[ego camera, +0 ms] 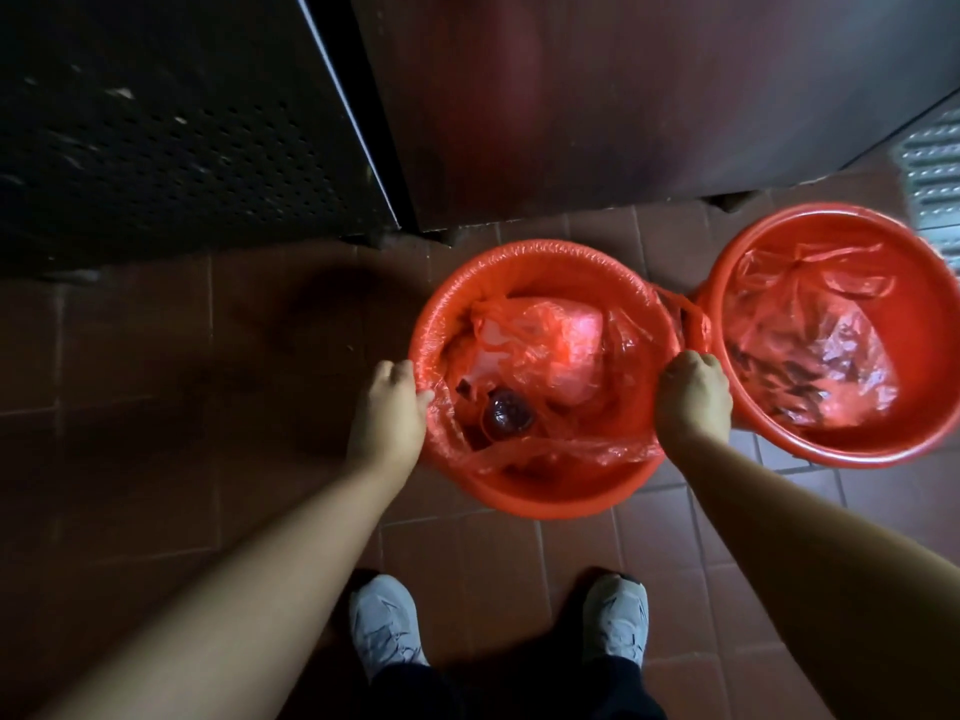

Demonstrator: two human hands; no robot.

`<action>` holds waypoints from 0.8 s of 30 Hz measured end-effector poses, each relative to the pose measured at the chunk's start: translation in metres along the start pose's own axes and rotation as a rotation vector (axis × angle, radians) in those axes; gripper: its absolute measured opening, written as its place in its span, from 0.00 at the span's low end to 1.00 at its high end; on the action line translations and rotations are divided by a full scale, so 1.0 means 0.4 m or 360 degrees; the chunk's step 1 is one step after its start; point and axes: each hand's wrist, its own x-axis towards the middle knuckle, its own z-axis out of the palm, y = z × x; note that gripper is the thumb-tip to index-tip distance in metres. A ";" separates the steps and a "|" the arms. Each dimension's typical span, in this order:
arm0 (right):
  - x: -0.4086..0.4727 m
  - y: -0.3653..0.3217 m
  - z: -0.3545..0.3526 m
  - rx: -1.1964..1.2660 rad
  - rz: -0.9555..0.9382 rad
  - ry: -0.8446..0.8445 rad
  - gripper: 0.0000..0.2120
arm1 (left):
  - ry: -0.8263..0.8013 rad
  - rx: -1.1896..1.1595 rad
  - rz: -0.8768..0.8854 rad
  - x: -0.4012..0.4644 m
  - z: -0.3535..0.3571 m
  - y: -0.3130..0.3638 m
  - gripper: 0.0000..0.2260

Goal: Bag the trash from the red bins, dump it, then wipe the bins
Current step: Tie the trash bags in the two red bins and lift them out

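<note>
Two red bins stand side by side on the tiled floor. The left bin [550,498] has a thin red plastic liner [613,452] holding a tied bag of white trash [550,345] and a dark round bottle [506,415]. My left hand [389,413] grips the liner at the bin's left rim. Gripping the liner at the right rim is my right hand [693,397]. The near edge of the liner hangs loose inside the rim. The right bin [924,324] holds a crumpled red liner [810,350] with dark scraps.
A steel cabinet [623,106] stands right behind the bins, with a dark perforated panel [171,132] to its left. A metal grating [935,168] lies at the far right. My two grey shoes [384,623] are on the brown floor tiles just in front of the left bin.
</note>
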 end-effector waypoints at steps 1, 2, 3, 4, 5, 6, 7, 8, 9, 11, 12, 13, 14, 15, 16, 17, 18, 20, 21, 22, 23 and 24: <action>-0.006 -0.011 0.006 -0.0028 -0.0029 -0.0001 0.11 | 0.0037 -0.0074 -0.0032 0.005 0.002 0.003 0.15; -0.014 -0.026 0.012 -0.0041 -0.0064 -0.0005 0.11 | 0.0083 -0.0120 -0.0050 0.011 0.004 0.003 0.11; -0.022 -0.043 0.020 -0.0031 -0.0108 -0.0006 0.10 | 0.0129 -0.0150 -0.0068 0.016 0.002 0.001 0.08; -0.032 -0.065 0.027 0.0001 -0.0162 -0.0005 0.10 | 0.0166 -0.0173 -0.0067 0.019 -0.001 -0.001 0.05; -0.042 -0.087 0.035 0.0037 -0.0221 -0.0007 0.09 | 0.0182 -0.0192 -0.0052 0.022 -0.004 -0.004 0.05; -0.052 -0.110 0.044 0.0066 -0.0281 -0.0022 0.09 | 0.0186 -0.0191 -0.0033 0.025 -0.008 -0.007 0.05; -0.065 -0.133 0.052 0.0083 -0.0347 -0.0053 0.08 | 0.0185 -0.0180 -0.0002 0.028 -0.013 -0.007 0.05; -0.080 -0.155 0.061 0.0082 -0.0416 -0.0098 0.08 | 0.0182 -0.0169 0.0024 0.032 -0.016 -0.007 0.05; -0.097 -0.172 0.070 0.0056 -0.0492 -0.0141 0.07 | 0.0176 -0.0167 0.0041 0.035 -0.019 -0.003 0.05; -0.125 -0.197 0.085 -0.0049 -0.0637 -0.0203 0.07 | 0.0180 -0.0201 0.0100 0.040 -0.026 0.021 0.04; -0.136 -0.203 0.089 -0.0105 -0.0686 -0.0232 0.07 | 0.0175 -0.0192 0.0143 0.041 -0.025 0.035 0.04; -0.142 -0.204 0.089 -0.0152 -0.0715 -0.0263 0.08 | 0.0153 -0.0170 0.0214 0.040 -0.024 0.056 0.04; -0.146 -0.201 0.086 -0.0181 -0.0725 -0.0294 0.09 | 0.0104 -0.0143 0.0285 0.034 -0.016 0.076 0.04; -0.147 -0.194 0.078 -0.0186 -0.0724 -0.0318 0.09 | 0.0003 -0.0089 0.0328 0.027 -0.007 0.094 0.04; -0.148 -0.187 0.067 -0.0157 -0.0721 -0.0328 0.09 | -0.0089 -0.0065 0.0343 0.021 0.004 0.112 0.05; -0.150 -0.181 0.051 -0.0092 -0.0725 -0.0317 0.08 | -0.0223 -0.0023 0.0408 0.011 0.012 0.129 0.07; -0.153 -0.175 0.034 -0.0005 -0.0742 -0.0277 0.08 | -0.0343 0.0039 0.0492 0.001 0.025 0.137 0.09; -0.152 -0.165 -0.003 0.0095 -0.0804 -0.0100 0.10 | -0.0478 0.0236 0.0785 -0.034 0.025 0.166 0.12; -0.147 -0.161 -0.021 0.0078 -0.0804 0.0009 0.11 | -0.0406 0.0286 0.0929 -0.053 0.020 0.168 0.13; -0.139 -0.157 -0.037 0.0040 -0.0763 0.0106 0.14 | -0.0226 0.0311 0.1027 -0.065 0.012 0.161 0.14; -0.128 -0.155 -0.051 -0.0004 -0.0684 0.0174 0.18 | -0.0062 0.0333 0.1052 -0.073 -0.002 0.155 0.14; -0.117 -0.155 -0.063 -0.0051 -0.0580 0.0208 0.22 | 0.0113 0.0357 0.1001 -0.075 -0.011 0.143 0.14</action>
